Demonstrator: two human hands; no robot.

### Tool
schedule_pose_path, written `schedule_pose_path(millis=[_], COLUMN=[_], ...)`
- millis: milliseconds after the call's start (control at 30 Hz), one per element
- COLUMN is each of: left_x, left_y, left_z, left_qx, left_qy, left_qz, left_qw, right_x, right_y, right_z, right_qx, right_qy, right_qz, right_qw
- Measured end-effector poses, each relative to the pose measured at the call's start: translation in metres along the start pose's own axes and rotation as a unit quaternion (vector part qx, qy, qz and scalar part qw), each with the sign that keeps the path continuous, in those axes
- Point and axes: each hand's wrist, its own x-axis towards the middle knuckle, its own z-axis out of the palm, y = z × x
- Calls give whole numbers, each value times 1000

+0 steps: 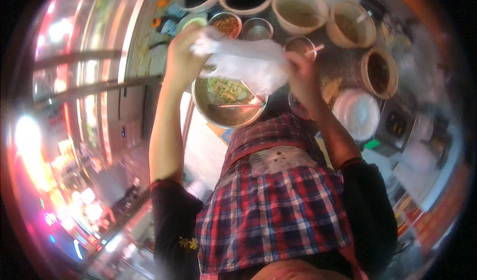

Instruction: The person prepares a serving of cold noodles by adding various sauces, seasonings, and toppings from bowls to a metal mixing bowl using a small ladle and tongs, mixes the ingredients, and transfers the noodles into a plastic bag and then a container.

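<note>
Between my two hands a translucent white plastic bag (249, 61) is stretched out, blurred by motion. My left hand (186, 56) grips its left end, and my right hand (302, 75) grips the right end. Beneath the bag stands a round metal bowl (208, 114) close to my apron. Shredded green and pale food (229, 89) lies in the bowl, partly covered by the bag. A pair of chopsticks (238, 106) rests in the bowl, crossing towards its right rim.
Tubs of dark liquid (248, 9) and of cloudy liquid (300, 24) line the far side. A bowl of peanuts (225, 25) and an adjoining metal bowl (257, 30) stand nearer. At right are a brown-filled tub (378, 73) and stacked white plastic containers (356, 114).
</note>
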Motion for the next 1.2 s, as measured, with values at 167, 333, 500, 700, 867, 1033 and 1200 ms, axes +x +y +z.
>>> schedule_pose_path(millis=[167,333,500,700,867,1033,1200], left_x=[47,91,104,96,93,83,74], left_y=[-85,-165,-194,-215,-223,-221,-226], left_z=[26,69,109,121,128,130,143], left_qx=[2,-70,-160,-163,-154,-192,-229], left_qy=[76,130,156,164,188,179,187], left_qz=[22,20,-116,-150,-137,-175,-154], left_qw=[997,989,968,961,960,949,943], right_x=[35,75,106,120,130,129,133], right_y=[-7,1,9,4,-26,-39,-51], right_z=[-39,-45,-47,-43,-31,-21,-8], right_qx=[-101,-171,-189,-237,-287,-275,-273], right_qy=[12,7,-33,-28,-18,-8,-17], right_qz=[-4,32,20,11,-31,-20,-48], right_qw=[995,985,981,971,957,961,961])
